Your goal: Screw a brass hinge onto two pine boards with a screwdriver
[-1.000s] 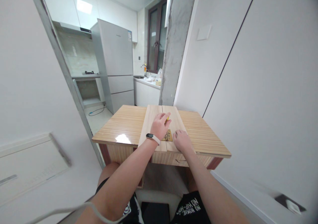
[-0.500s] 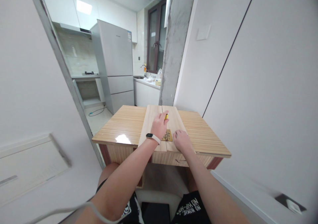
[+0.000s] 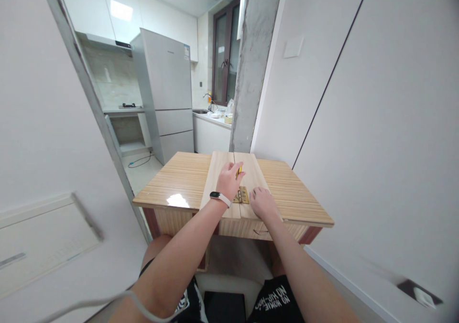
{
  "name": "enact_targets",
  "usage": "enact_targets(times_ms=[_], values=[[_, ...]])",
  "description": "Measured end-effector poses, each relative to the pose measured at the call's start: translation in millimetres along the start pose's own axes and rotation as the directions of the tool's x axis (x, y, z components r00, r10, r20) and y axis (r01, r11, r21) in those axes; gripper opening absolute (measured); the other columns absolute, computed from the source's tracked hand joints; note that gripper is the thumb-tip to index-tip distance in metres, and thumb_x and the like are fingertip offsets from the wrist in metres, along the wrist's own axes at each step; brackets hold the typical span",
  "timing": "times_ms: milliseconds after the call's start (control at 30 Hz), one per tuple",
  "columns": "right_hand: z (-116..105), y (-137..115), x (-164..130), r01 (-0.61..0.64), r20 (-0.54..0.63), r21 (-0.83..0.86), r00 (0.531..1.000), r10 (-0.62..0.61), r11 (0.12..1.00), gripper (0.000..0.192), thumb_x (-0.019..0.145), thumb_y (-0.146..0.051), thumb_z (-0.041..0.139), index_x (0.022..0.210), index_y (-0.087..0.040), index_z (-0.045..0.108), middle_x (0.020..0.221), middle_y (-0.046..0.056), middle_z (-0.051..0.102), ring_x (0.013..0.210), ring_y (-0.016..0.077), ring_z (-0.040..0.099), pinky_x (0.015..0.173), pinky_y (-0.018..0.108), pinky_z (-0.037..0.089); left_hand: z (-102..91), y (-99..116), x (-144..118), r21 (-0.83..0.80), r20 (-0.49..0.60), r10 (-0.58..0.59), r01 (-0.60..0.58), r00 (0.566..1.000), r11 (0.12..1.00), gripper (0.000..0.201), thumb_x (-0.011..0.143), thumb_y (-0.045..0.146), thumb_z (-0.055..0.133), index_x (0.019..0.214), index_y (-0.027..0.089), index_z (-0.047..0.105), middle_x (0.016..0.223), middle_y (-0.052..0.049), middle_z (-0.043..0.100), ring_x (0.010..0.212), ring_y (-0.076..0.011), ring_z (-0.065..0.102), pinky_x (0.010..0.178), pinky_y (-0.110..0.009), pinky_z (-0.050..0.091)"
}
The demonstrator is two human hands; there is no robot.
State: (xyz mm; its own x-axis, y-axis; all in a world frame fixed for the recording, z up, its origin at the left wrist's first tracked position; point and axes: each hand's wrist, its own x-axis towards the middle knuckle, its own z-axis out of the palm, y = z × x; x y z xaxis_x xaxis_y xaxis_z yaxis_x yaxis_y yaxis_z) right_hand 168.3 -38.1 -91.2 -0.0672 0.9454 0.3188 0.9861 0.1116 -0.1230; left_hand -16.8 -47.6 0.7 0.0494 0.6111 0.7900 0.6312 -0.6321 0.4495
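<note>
Ahead, at eleven o'clock from our seat, a grey fridge stood well beyond us. Nearer, at twelve, we faced a wood-grained worktop, a bright patch of light shining on its left part. Below its near edge, toward six, our black shorts showed white lettering. On the worktop, a left board and a right board, both pale, lay side by side, with a thin seam between them running from six to twelve. Our left hand was over the left board, its thumb and fingers pinching a small yellow item. Our right hand rested on the right board, fingers bent and close together; we could not tell whether they gripped anything. A brass-coloured hinge lay across the seam near the boards' close end, our right hand just beside it at three o'clock and our left at eleven, the wrist covering some of its left leaf. A pale wristband circled that wrist. Smallest was the yellow item, at twelve o'clock from the hinge, partly hidden by our fingers.
</note>
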Motion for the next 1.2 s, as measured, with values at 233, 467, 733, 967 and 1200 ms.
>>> enact_targets(times_ms=[233,467,733,967,1200], values=[[-1.6,-1.2,-0.4,-0.017,0.009,-0.006,1.0,0.017,1.0,0.037,0.104,-0.04,0.036,0.109,-0.019,0.067,0.117,0.015,0.065,0.114,0.027,0.053,0.1,0.038,0.034,1.0,-0.4,-2.3,-0.017,-0.016,-0.02,0.02,1.0,1.0,0.036,0.096,0.015,0.059,0.13,0.025,0.059,0.106,-0.007,0.06,0.098,-0.0214,0.063,0.092,-0.036,0.052],[-1.6,-0.5,-0.4,-0.005,-0.019,-0.004,1.0,0.005,1.0,0.036,0.103,-0.04,0.038,0.106,-0.019,0.067,0.114,0.015,0.066,0.112,0.0264,0.054,0.099,0.037,0.035,4.3,-1.9,-3.0,-0.062,0.013,-0.013,0.013,1.0,0.998,0.044,0.097,0.011,0.051,0.14,0.023,0.052,0.122,-0.01,0.063,0.112,-0.0231,0.062,0.101,-0.039,0.051],[-3.0,-1.4,-1.0,-0.015,-0.011,-0.008,1.0,0.015,1.0,0.036,0.103,-0.039,0.038,0.105,-0.019,0.067,0.114,0.015,0.066,0.113,0.0262,0.054,0.1,0.036,0.035,-0.8,-0.4,-0.8,-0.032,-0.002,0.037,-0.037,0.999,0.999,0.035,0.094,0.02,0.063,0.129,0.024,0.06,0.111,-0.007,0.065,0.105,-0.022,0.063,0.096,-0.038,0.053],[-2.6,-1.5,-0.9,-0.024,0.01,0.013,1.0,0.024,1.0,0.037,0.103,-0.039,0.036,0.108,-0.019,0.067,0.116,0.015,0.066,0.115,0.0256,0.053,0.101,0.037,0.034,-1.2,1.8,0.5,-0.031,-0.028,-0.014,0.013,1.0,0.999,0.025,0.095,0.023,0.065,0.12,0.025,0.065,0.103,-0.006,0.063,0.097,-0.0209,0.065,0.089,-0.036,0.054],[-3.6,-1.5,-1.7,-0.021,-0.002,0.011,1.0,0.021,1.0,0.037,0.104,-0.04,0.037,0.106,-0.019,0.067,0.115,0.015,0.066,0.114,0.0256,0.053,0.101,0.036,0.034,2.9,-5.3,-0.7,-0.079,-0.033,-0.043,0.04,0.999,0.996,0.027,0.097,0.019,0.058,0.124,0.023,0.059,0.116,-0.009,0.066,0.105,-0.0225,0.066,0.095,-0.039,0.055]])
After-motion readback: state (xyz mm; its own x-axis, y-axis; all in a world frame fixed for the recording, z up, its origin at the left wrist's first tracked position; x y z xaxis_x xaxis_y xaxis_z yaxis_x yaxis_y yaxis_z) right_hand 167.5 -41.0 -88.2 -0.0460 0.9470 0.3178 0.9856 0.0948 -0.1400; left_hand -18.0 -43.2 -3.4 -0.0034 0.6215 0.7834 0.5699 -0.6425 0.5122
